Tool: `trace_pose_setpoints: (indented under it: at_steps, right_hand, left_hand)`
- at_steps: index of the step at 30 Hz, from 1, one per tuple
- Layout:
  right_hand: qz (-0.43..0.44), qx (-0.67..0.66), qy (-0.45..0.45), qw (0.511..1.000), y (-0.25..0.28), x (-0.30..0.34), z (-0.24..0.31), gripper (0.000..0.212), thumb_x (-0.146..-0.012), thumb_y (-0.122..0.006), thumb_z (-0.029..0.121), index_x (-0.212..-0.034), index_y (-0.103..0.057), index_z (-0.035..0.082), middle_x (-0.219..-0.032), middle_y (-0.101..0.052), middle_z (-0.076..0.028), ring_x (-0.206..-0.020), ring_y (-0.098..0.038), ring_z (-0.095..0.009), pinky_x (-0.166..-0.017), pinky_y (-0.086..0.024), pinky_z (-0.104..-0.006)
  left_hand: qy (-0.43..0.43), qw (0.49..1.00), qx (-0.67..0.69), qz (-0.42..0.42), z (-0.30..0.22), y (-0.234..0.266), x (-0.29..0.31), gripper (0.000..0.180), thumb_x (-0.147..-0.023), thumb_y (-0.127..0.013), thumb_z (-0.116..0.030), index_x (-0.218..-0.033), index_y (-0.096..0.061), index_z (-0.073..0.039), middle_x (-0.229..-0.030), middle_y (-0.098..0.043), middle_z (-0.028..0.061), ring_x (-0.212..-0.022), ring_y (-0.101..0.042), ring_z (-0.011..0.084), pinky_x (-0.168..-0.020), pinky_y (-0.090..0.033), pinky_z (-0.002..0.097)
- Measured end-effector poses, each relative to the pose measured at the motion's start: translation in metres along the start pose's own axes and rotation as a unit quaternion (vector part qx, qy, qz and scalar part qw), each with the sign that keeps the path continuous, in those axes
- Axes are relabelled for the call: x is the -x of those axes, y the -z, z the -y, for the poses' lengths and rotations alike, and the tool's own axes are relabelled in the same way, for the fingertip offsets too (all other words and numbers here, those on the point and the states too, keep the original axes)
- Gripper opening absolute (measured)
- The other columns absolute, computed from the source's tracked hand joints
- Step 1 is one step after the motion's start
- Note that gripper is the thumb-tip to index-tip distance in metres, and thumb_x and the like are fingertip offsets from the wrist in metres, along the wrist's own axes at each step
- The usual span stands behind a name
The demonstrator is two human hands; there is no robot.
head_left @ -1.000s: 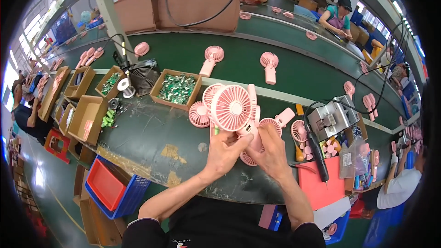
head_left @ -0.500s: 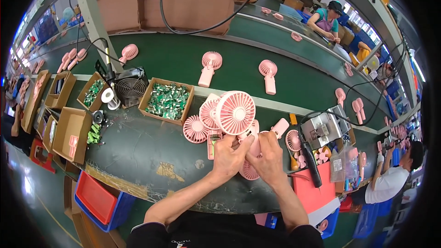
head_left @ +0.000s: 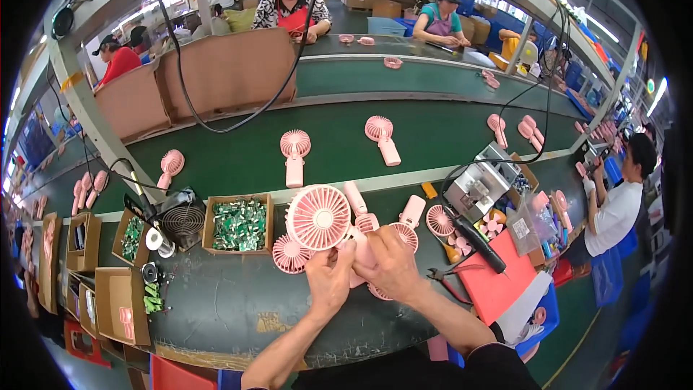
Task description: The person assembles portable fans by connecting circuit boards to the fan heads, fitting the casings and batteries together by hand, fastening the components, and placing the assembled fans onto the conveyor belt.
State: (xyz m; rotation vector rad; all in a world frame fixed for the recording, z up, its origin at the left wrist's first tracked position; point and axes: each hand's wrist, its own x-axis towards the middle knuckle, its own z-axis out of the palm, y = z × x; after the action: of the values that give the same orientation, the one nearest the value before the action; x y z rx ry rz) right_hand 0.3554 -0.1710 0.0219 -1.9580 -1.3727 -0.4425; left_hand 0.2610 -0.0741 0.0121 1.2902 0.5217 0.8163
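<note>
A pink handheld fan (head_left: 319, 217) is held up over the workbench, its round grille facing me and leaning to the left. My left hand (head_left: 330, 280) pinches the fan at its neck, just below the grille. Wrapped around the handle is my right hand (head_left: 393, 263), its fingers closed; they hide most of the handle. Beneath and behind lie several more pink fans, among them one by my left hand (head_left: 291, 253) and one above my right hand (head_left: 413, 211). My hands partly cover this pile.
Left of the pile stands a carton of green circuit boards (head_left: 271, 225), with a solder spool (head_left: 160, 243) beyond it. A soldering iron (head_left: 485, 249), pliers (head_left: 449, 285) and a red sheet (head_left: 498, 285) lie at right. Fans rest on the green conveyor (head_left: 332, 130); co-workers sit beyond.
My view has tilted upward and swung right. The held fan's head has tipped further left between my hands, which both stay closed on it. The pliers have come into sight beside my right forearm.
</note>
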Motion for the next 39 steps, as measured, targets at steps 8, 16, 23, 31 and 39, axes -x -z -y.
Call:
trace_pose_setpoints:
  at_steps: [8, 16, 23, 31, 39]
  right_hand:
    - [0.027, 0.024, -0.002, 0.999, 0.025, -0.018, -0.028, 0.051, -0.064, -0.085, 0.024, -0.099, -0.060, -0.003, -0.087, -0.052, -0.014, -0.079, -0.057, -0.031, -0.064, -0.050, -0.0393]
    - [0.030, 0.078, -0.028, 0.996, 0.033, -0.006, -0.058, 0.035, -0.068, -0.080, 0.023, -0.088, -0.061, 0.001, -0.085, -0.051, -0.012, -0.075, -0.057, -0.030, -0.061, -0.048, -0.0394]
    - [0.013, 0.076, -0.060, 0.995, 0.030, -0.001, -0.063, 0.033, -0.065, -0.079, 0.020, -0.085, -0.060, 0.002, -0.086, -0.051, -0.011, -0.080, -0.059, -0.028, -0.064, -0.050, -0.0376]
    - [0.028, 0.092, -0.054, 0.994, 0.029, -0.009, -0.069, 0.042, -0.063, -0.082, 0.023, -0.091, -0.061, 0.000, -0.086, -0.051, -0.010, -0.077, -0.059, -0.028, -0.059, -0.050, -0.0381]
    - [0.048, 0.062, -0.062, 0.995, 0.024, -0.008, -0.064, 0.042, -0.064, -0.083, 0.023, -0.092, -0.062, -0.001, -0.085, -0.052, -0.011, -0.076, -0.059, -0.028, -0.060, -0.050, -0.0386]
  left_hand:
    - [0.095, 0.986, 0.121, 0.062, 0.017, -0.023, -0.034, 0.027, -0.099, -0.054, -0.017, -0.109, -0.062, 0.007, -0.094, -0.065, 0.0065, -0.082, -0.062, 0.0113, -0.070, -0.051, 0.0256]
    - [0.198, 0.952, 0.230, 0.044, 0.039, -0.057, -0.038, 0.025, -0.096, -0.061, -0.022, -0.093, -0.066, 0.002, -0.081, -0.064, 0.0035, -0.067, -0.059, 0.0101, -0.057, -0.049, 0.0249]
    - [0.202, 0.959, 0.196, 0.040, 0.032, -0.067, -0.039, 0.019, -0.095, -0.061, -0.021, -0.094, -0.065, -0.003, -0.076, -0.061, 0.0009, -0.063, -0.057, 0.0085, -0.051, -0.045, 0.0224]
    - [0.228, 0.944, 0.230, 0.066, 0.035, -0.066, -0.048, 0.022, -0.096, -0.061, -0.021, -0.101, -0.065, 0.000, -0.088, -0.065, 0.0039, -0.073, -0.062, 0.0105, -0.060, -0.050, 0.0233]
    - [0.240, 0.947, 0.207, 0.056, 0.033, -0.056, -0.047, 0.025, -0.096, -0.059, -0.021, -0.104, -0.063, 0.002, -0.091, -0.067, 0.0097, -0.079, -0.066, 0.0177, -0.063, -0.054, 0.0302]
